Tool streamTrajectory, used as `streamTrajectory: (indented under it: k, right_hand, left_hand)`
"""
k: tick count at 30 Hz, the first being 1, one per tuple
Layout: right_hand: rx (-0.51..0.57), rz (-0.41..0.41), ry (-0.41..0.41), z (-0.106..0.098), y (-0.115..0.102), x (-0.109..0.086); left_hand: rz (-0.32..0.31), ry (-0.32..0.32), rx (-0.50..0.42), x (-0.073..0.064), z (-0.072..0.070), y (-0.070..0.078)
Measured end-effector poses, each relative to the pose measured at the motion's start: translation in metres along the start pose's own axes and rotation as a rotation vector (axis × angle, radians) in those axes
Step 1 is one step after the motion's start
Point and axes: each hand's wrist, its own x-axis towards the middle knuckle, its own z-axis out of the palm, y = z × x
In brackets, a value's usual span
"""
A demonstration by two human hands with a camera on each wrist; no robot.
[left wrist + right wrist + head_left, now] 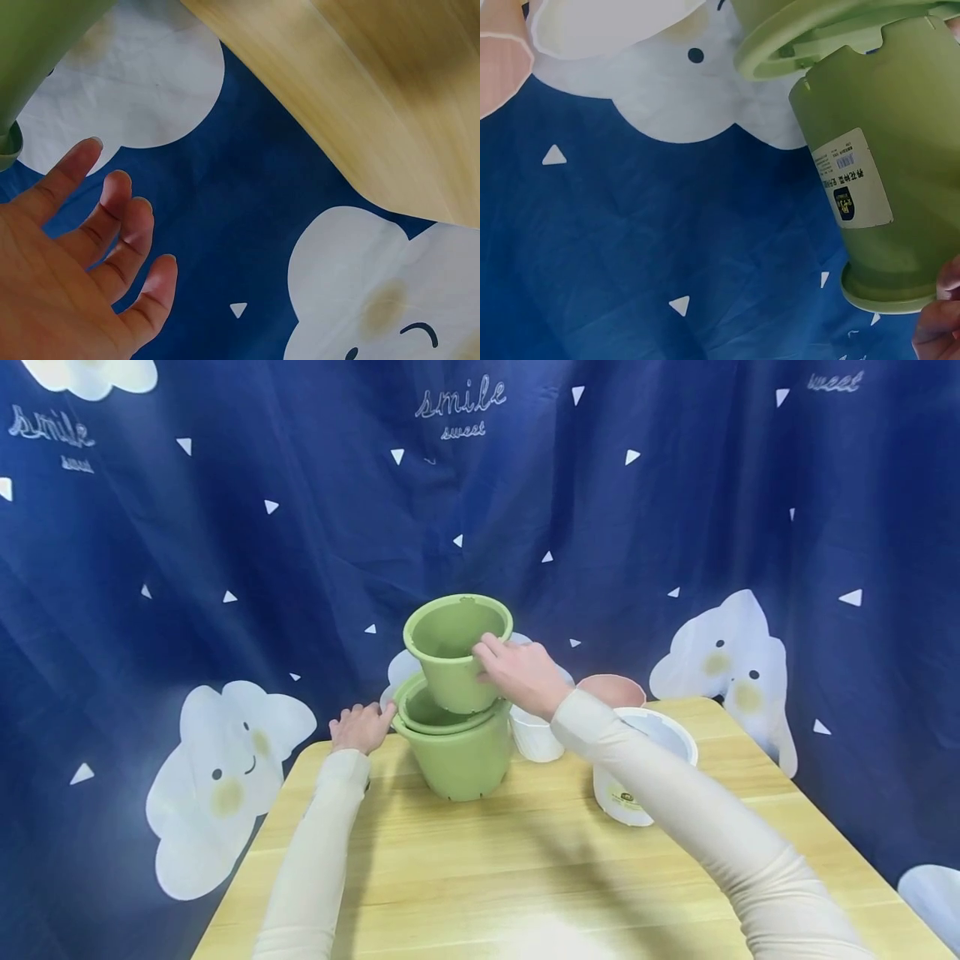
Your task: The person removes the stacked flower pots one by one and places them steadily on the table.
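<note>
My right hand (525,672) grips the rim of a green flowerpot (459,687), raised and slightly tilted above a green pot stack. A white label (853,178) shows on that raised pot's side in the right wrist view, and its base hangs at or just inside the stack's mouth. The stack looks like one green pot (461,764) with another rim nested inside, standing on the table. At the stack's left edge is my left hand (362,728), thumb side by the rim; whether it touches is hard to tell. Its fingers (135,232) are loosely bent and hold nothing.
Behind my right forearm stand a white pot (536,739), a pinkish pot (613,691) and a larger white pot (622,806) with a small label. The wooden table (480,868) ends close behind the pots, at a dark blue cloud-print curtain (315,585).
</note>
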Motion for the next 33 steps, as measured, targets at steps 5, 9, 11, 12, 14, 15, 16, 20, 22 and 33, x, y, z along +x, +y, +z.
streamTrajectory:
  k: [5,9,11,12,14,15,16,20,22,33]
  right_hand:
    - [0.009,-0.001,0.014,-0.007,0.004,-0.006]
    - [0.009,0.012,0.034,-0.012,0.008,-0.011]
    - [0.010,0.014,0.035,-0.014,0.010,-0.014]
    - [0.012,0.013,0.034,-0.015,0.011,-0.015]
    - [0.017,0.011,0.030,-0.016,0.012,-0.018]
    - [0.022,0.012,0.028,-0.017,0.013,-0.020]
    - [0.027,0.012,0.027,-0.018,0.013,-0.021]
    - [0.041,0.019,0.024,-0.022,0.016,-0.029]
    - [0.035,0.025,0.026,-0.024,0.016,-0.033]
    - [0.046,0.082,-0.017,-0.031,0.019,-0.059]
  left_hand:
    - [-0.008,-0.013,-0.002,-0.001,0.001,0.000]
    - [-0.006,-0.011,-0.005,0.000,0.002,-0.001]
    - [-0.005,-0.011,0.000,0.001,0.002,-0.002]
    - [-0.005,-0.010,0.001,0.001,0.001,-0.003]
    - [-0.007,-0.007,0.003,0.001,0.000,-0.003]
    - [-0.009,-0.006,0.003,0.001,0.000,-0.004]
    - [-0.009,-0.005,0.005,0.001,-0.001,-0.004]
    - [-0.002,-0.005,0.001,0.001,-0.003,-0.003]
    - [0.000,-0.010,0.002,0.001,-0.003,-0.003]
    - [-0.003,-0.004,0.001,0.006,0.003,-0.004]
